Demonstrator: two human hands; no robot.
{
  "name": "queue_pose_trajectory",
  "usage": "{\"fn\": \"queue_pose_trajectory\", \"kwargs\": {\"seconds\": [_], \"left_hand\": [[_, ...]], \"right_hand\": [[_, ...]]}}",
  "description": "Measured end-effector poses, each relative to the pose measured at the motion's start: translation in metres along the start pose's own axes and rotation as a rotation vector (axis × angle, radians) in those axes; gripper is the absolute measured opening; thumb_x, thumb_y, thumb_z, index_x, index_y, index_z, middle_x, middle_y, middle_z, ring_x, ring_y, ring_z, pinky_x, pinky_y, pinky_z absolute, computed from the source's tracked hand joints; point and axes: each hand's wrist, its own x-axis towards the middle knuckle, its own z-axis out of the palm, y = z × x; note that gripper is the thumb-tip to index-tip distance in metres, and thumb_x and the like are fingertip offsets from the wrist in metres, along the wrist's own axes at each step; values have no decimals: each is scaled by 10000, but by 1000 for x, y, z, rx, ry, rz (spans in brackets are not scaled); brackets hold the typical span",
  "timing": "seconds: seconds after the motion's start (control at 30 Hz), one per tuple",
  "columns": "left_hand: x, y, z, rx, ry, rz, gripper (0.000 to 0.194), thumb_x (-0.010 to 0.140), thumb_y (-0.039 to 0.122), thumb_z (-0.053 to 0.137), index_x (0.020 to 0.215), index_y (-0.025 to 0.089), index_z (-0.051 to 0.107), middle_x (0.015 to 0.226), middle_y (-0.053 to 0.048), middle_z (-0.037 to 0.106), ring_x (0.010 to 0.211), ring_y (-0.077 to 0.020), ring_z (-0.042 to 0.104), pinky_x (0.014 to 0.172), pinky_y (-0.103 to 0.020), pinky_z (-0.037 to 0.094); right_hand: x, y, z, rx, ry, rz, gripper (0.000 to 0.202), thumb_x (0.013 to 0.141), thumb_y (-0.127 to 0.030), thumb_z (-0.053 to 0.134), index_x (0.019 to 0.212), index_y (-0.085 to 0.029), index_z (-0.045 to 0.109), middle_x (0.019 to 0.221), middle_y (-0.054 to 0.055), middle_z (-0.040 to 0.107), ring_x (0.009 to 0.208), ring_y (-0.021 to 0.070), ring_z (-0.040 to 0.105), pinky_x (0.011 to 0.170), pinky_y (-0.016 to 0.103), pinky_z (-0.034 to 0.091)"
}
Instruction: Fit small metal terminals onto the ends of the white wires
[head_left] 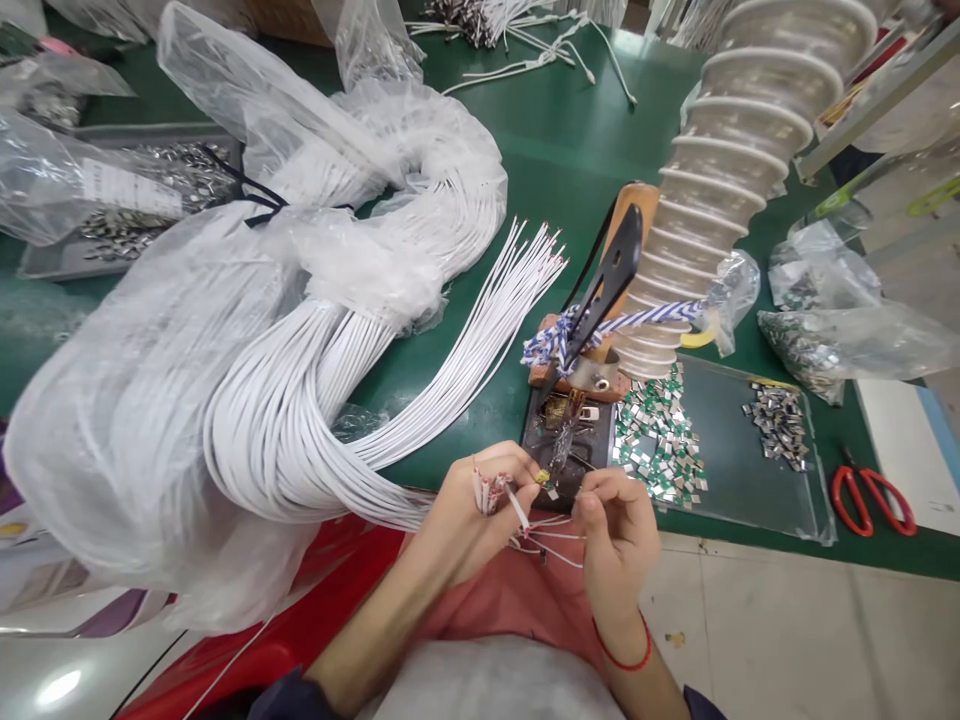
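Observation:
My left hand is closed round several white cable ends, whose reddish stripped tips stick out between the fingers. A small yellowish piece shows at its thumb and fingertips, close to the soldering fixture. My right hand, with a red string at the wrist, has its fingers pinched just right of the fixture; what they hold is too small to make out. Small green and silver connector boards lie on a tray beyond my right hand. The large bundle of white cables curves in from the left, partly wrapped in plastic.
A ribbed extraction hose hangs over the fixture. Red-handled scissors lie at the right, near a pile of metal shells on the tray. Bags of parts stand behind. A parts tray is at the left.

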Motion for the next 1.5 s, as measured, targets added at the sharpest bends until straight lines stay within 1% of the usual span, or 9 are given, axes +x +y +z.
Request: {"fn": "queue_pose_trajectory", "kwargs": {"seconds": [0.2,0.33,0.53,0.7,0.87,1.07,1.3,1.4,1.5], "left_hand": [[-5,-3,1,-26,-23,-40,225,868,139,587,650,159,640,770,-60,677,698,-172,658,632,-260,506],[-8,-5,4,-40,-30,-57,216,876,140,597,672,153,665,791,-62,684,731,-172,662,669,-261,508],[-10,-11,3,-117,-64,-89,218,910,165,604,713,151,696,851,-59,671,781,-171,643,729,-270,497],[-17,-15,1,-190,-93,-120,216,921,228,628,732,155,703,895,-51,633,766,-160,605,712,-265,477],[-31,-15,4,-174,-201,-160,267,923,289,642,701,155,705,951,-53,564,810,-164,584,706,-254,463],[-47,-13,11,-63,-203,-124,254,935,233,570,715,162,675,958,-65,576,840,-182,611,750,-272,473],[-54,-13,19,8,-259,-178,271,963,243,499,722,181,604,677,-5,616,656,-161,569,653,-258,425],[-56,-10,20,20,-268,-195,254,971,274,500,779,176,636,693,-2,630,645,-152,558,628,-245,416],[-60,-8,19,5,-266,-194,157,934,265,553,867,180,667,759,-9,676,668,-152,573,634,-239,436]], "right_hand": [[-4,-5,-7,-78,-175,76,84,910,-197,677,895,-235,604,745,-39,488,583,113,443,494,214,373],[-3,-5,-9,-141,-260,149,61,931,-176,612,913,-221,648,737,-16,546,571,120,473,484,224,377],[2,-7,-10,-198,-271,114,107,919,-161,609,897,-224,692,705,-29,592,529,111,463,485,226,383],[5,-13,-13,-198,-314,45,155,940,-151,610,944,-240,737,811,1,709,648,136,616,565,229,468],[5,-20,-20,-162,-377,44,136,932,-195,640,914,-228,771,844,32,733,726,169,679,599,249,510],[-5,-24,-28,-203,-379,99,106,919,-233,669,876,-221,765,782,8,687,529,114,549,475,227,424],[-14,-30,-33,-268,-393,35,160,949,-200,635,853,-217,762,739,14,723,623,153,645,559,243,494],[-14,-31,-33,-267,-406,40,174,956,-218,626,844,-220,760,773,24,744,657,163,660,575,248,510],[-15,-28,-33,-260,-427,112,169,948,-243,633,832,-219,754,757,14,734,561,137,590,489,237,449]]}}
